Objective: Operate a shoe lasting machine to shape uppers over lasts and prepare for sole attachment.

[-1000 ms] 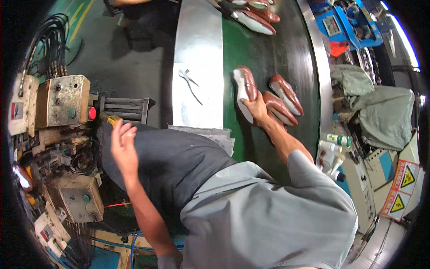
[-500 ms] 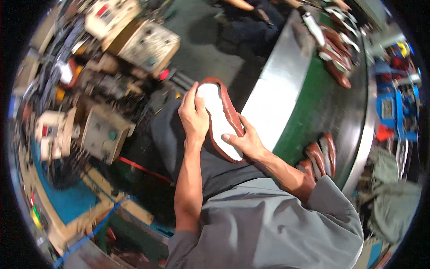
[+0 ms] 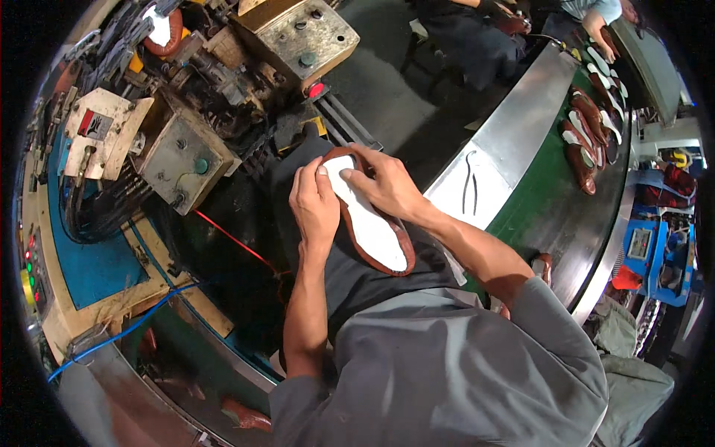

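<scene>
Over my lap I hold a brown leather shoe upper point(image 3: 406, 253) with its white sole side point(image 3: 370, 223) turned up toward me. My left hand point(image 3: 313, 203) grips its left edge near the upper end, thumb at the rim of the white sole. Across from it, my right hand point(image 3: 385, 184) is closed round the right edge of that same end, its thumb pressing on the white surface. Both hands are close together. The underside of the shoe and some fingertips are hidden.
A machine with worn control boxes point(image 3: 179, 160) stands at left. On the right runs a green conveyor belt point(image 3: 532, 190) carrying several brown shoes point(image 3: 585, 138). Pincers point(image 3: 470, 182) lie on its metal ledge point(image 3: 514, 123). Another person's hand point(image 3: 598, 33) is at the far right.
My right hand has moved from the shoe's lower right side up to its upper end, beside my left hand. The view has shifted, so the pincers now show on the ledge.
</scene>
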Demonstrator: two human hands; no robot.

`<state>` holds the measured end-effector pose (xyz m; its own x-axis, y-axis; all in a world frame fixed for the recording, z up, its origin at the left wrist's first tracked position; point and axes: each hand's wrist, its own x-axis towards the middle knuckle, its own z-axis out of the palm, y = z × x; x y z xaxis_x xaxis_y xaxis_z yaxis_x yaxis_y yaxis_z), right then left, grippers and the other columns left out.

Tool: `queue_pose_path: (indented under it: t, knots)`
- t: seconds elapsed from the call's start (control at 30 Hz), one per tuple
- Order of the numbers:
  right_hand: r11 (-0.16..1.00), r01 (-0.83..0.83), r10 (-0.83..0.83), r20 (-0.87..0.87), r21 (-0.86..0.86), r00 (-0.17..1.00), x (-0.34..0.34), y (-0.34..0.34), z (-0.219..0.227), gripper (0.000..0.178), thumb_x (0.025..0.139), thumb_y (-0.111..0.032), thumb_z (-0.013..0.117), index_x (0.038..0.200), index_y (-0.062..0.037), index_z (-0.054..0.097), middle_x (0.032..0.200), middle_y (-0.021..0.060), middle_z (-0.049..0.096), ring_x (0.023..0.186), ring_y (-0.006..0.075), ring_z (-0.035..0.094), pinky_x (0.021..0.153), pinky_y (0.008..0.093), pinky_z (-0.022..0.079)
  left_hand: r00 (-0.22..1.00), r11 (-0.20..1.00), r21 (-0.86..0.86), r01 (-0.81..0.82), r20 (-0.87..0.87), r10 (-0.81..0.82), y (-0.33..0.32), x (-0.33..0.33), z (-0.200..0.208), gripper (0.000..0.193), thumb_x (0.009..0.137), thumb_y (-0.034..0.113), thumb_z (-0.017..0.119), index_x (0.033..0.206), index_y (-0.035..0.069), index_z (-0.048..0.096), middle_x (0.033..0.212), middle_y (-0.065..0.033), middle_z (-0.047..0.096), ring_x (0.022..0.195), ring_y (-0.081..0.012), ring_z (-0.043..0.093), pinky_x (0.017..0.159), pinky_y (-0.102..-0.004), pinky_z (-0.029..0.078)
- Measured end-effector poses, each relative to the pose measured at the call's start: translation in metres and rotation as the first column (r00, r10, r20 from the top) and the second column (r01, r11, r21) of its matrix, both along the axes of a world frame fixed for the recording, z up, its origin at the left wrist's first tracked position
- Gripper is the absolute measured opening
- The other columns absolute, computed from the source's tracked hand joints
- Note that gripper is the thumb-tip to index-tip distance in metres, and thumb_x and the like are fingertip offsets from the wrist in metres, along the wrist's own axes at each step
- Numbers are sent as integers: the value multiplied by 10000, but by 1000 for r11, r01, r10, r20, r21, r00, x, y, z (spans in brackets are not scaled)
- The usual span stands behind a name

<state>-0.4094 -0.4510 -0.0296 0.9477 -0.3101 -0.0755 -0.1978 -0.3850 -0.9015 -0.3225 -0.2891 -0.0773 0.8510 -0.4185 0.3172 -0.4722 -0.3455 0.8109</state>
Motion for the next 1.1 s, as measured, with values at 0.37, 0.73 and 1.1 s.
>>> queue_pose_path:
  t: [0.37, 0.73, 1.1]
  knots:
    - [999, 22, -19, 63, -45, 998, -3, 19, -33, 632, 1073, -297, 648, 1587, 33, 488, 1157, 243, 682, 1106, 385, 652, 1026, 451, 503, 995, 999, -28, 40, -92, -42, -8, 7, -3, 317, 1096, 144, 602, 1309, -66, 705, 1198, -271, 744, 1089, -445, 726, 938, -476, 582]
    - [575, 102, -105, -50, 812, 993, -10, -7, -72, 630, 1134, -295, 606, 1643, 24, 417, 1464, 115, 612, 1309, 183, 577, 1147, 339, 451, 317, 692, -642, -331, -766, -559, -10, -22, -48, 656, 1181, 531, 353, 1651, 78, 422, 1619, -117, 539, 1455, -269, 545, 1232, -421, 436]
    - [935, 36, -7, -85, 354, 996, -7, -9, -62, 706, 1116, -366, 618, 1655, 28, 387, 1406, 253, 683, 1286, 286, 657, 1114, 400, 496, 757, 940, -333, -81, -634, -159, -22, -34, -45, 559, 1172, 306, 484, 1625, -3, 375, 1542, -179, 535, 1411, -296, 523, 1199, -437, 415]
